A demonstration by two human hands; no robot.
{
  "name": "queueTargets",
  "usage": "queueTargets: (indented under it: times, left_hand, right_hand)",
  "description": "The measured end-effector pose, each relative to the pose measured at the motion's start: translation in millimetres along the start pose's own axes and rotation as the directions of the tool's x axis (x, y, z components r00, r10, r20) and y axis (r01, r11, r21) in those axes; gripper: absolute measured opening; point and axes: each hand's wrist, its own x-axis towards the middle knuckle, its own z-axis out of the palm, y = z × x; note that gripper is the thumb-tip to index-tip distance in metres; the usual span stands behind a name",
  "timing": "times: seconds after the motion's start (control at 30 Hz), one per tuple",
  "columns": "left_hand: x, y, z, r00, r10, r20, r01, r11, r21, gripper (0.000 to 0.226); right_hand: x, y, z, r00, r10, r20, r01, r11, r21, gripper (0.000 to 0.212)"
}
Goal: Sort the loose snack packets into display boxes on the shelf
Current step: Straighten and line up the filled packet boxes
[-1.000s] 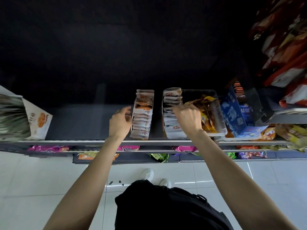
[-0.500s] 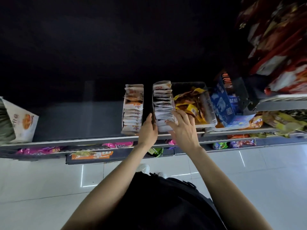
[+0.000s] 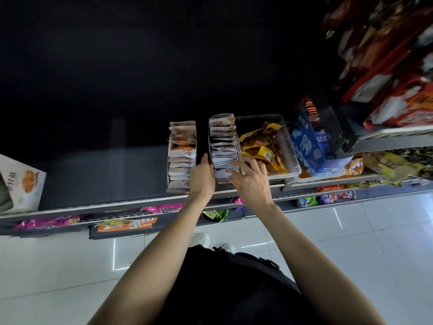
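Two narrow display boxes of upright white snack packets stand side by side on the grey shelf (image 3: pixel 105 174): the left box (image 3: pixel 181 158) and the middle box (image 3: pixel 223 146). My left hand (image 3: pixel 202 178) lies flat with straight fingers against the middle box's left side, in the gap between the boxes. At the box's front right corner my right hand (image 3: pixel 251 182) has its fingers spread, the fingertips touching the front packets. Just right of it, a clear plastic tub (image 3: pixel 290 146) holds loose yellow and orange packets (image 3: pixel 262 148).
A blue carton (image 3: pixel 309 146) stands right of the tub, with more yellow packets (image 3: pixel 389 165) beyond. A white bag (image 3: pixel 23 184) sits at the shelf's far left. Pink, green and orange packets lie on lower shelves. Red packages (image 3: pixel 403 106) fill the upper right shelf.
My left hand moved from the left box's outer side into the gap beside the middle box. My right hand came down from the packet tops to the box's front right corner.
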Motion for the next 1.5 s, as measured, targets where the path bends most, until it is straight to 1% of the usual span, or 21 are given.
queueTargets:
  times: [0.13, 0.3, 0.43, 0.47, 0.5, 0.57, 0.6, 0.63, 0.67, 0.73, 0.8, 0.87, 0.93, 1.0, 1.03, 1.13, 1.23, 1.3, 1.37, 1.43, 1.5]
  left_hand:
    - [6.9, 0.6, -4.6, 0.999, 0.042, 0.029, -0.046, 0.984, 0.172, 0.028]
    - [8.1, -1.3, -15.2, 0.998, 0.029, 0.049, -0.041, 0.966, 0.256, 0.015]
    - [-2.0, -11.8, -20.2, 0.999, 0.015, 0.048, -0.029, 0.952, 0.305, 0.015]
    - [-3.2, -14.3, -20.6, 0.999, 0.015, 0.037, -0.026, 0.948, 0.318, 0.016]
    - [-3.3, -16.3, -20.7, 0.999, 0.015, 0.032, -0.025, 0.943, 0.331, 0.017]
    - [-4.1, -16.7, -21.8, 0.999, 0.025, 0.028, -0.034, 0.931, 0.363, 0.021]
    - [-4.6, -17.0, -22.1, 0.999, 0.027, 0.026, -0.035, 0.930, 0.367, 0.021]
    - [-5.3, -16.9, -22.4, 0.999, 0.028, 0.021, -0.034, 0.933, 0.357, 0.022]
    - [-6.5, -17.4, -22.8, 0.999, 0.029, 0.016, -0.033, 0.936, 0.351, 0.021]
    - [-8.1, -20.1, -26.1, 1.000, 0.025, -0.004, -0.022, 0.944, 0.329, 0.021]
    - [-7.0, -26.2, -28.6, 0.999, 0.023, -0.031, -0.013, 0.957, 0.290, 0.020]
    - [-8.6, -29.8, -30.7, 0.999, 0.027, -0.039, -0.016, 0.965, 0.260, 0.025]
    - [-12.4, -31.1, -32.9, 0.998, 0.049, -0.049, -0.036, 0.973, 0.230, 0.034]
    - [-16.9, -29.9, -37.5, 0.986, 0.120, -0.117, -0.096, 0.977, 0.192, 0.035]
    - [-18.3, -28.1, -40.7, 0.970, 0.181, -0.162, -0.152, 0.972, 0.179, 0.032]
    - [-13.3, -22.7, -48.1, 0.891, 0.386, -0.240, -0.340, 0.916, 0.214, 0.021]
    - [3.1, -13.6, -55.7, 0.814, 0.532, -0.232, -0.433, 0.823, 0.368, 0.022]
    - [12.1, -9.4, -60.9, 0.769, 0.609, -0.195, -0.438, 0.723, 0.534, 0.026]
    - [19.1, -8.8, -65.8, 0.752, 0.645, -0.134, -0.412, 0.619, 0.668, 0.030]
    - [23.9, -10.3, -68.6, 0.759, 0.648, -0.061, -0.400, 0.539, 0.741, 0.032]
    - [28.9, -10.0, -69.3, 0.748, 0.663, 0.016, -0.442, 0.480, 0.758, 0.033]
  right_hand:
    - [2.3, -1.0, 1.5, 0.999, -0.027, -0.022, 0.027, 1.000, -0.001, 0.013]
    - [1.8, -10.2, 7.9, 0.992, -0.112, -0.065, 0.115, 0.993, 0.036, 0.010]
    - [-5.7, -15.2, 10.1, 0.989, -0.145, -0.035, 0.147, 0.986, 0.082, 0.004]
    - [-6.7, -13.7, 8.7, 0.990, -0.136, -0.040, 0.139, 0.984, 0.114, 0.007]
    - [-5.8, -11.1, 6.3, 0.992, -0.116, -0.048, 0.122, 0.981, 0.153, 0.015]
    - [3.5, -4.9, -1.7, 0.994, -0.044, -0.103, 0.066, 0.974, 0.217, 0.024]
    - [12.4, -2.1, -5.5, 0.992, -0.014, -0.129, 0.043, 0.973, 0.228, 0.025]
    - [23.5, 0.1, -8.3, 0.991, 0.008, -0.130, 0.021, 0.976, 0.218, 0.032]
    - [35.8, 1.5, -10.4, 0.995, 0.014, -0.094, 0.004, 0.982, 0.190, 0.045]
    - [60.6, 0.6, -11.7, 0.998, 0.009, 0.055, -0.017, 0.990, 0.137, 0.072]
    - [81.9, -3.6, -10.5, 0.982, 0.002, 0.191, -0.026, 0.992, 0.123, 0.085]
    - [97.0, -4.8, -8.7, 0.963, -0.002, 0.268, -0.032, 0.992, 0.124, 0.089]
    - [104.9, -1.3, -10.7, 0.955, 0.003, 0.298, -0.044, 0.990, 0.132, 0.085]
    - [107.7, 5.3, -13.6, 0.957, -0.012, 0.290, -0.044, 0.981, 0.186, 0.077]
    - [108.7, 8.3, -14.3, 0.957, -0.021, 0.289, -0.047, 0.972, 0.228, 0.073]
    - [115.7, 12.0, -16.8, 0.953, -0.022, 0.301, -0.072, 0.952, 0.299, 0.059]
    - [123.8, 9.9, -18.4, 0.958, -0.012, 0.285, -0.076, 0.953, 0.294, 0.047]
    - [125.7, 9.4, -17.3, 0.962, -0.013, 0.274, -0.063, 0.961, 0.269, 0.045]
    - [126.1, 10.1, -16.0, 0.965, -0.015, 0.261, -0.043, 0.975, 0.216, 0.043]
    - [126.7, 10.7, -14.9, 0.969, -0.013, 0.248, -0.032, 0.984, 0.175, 0.043]
    - [127.0, 10.0, -13.5, 0.969, -0.012, 0.245, -0.025, 0.989, 0.146, 0.044]
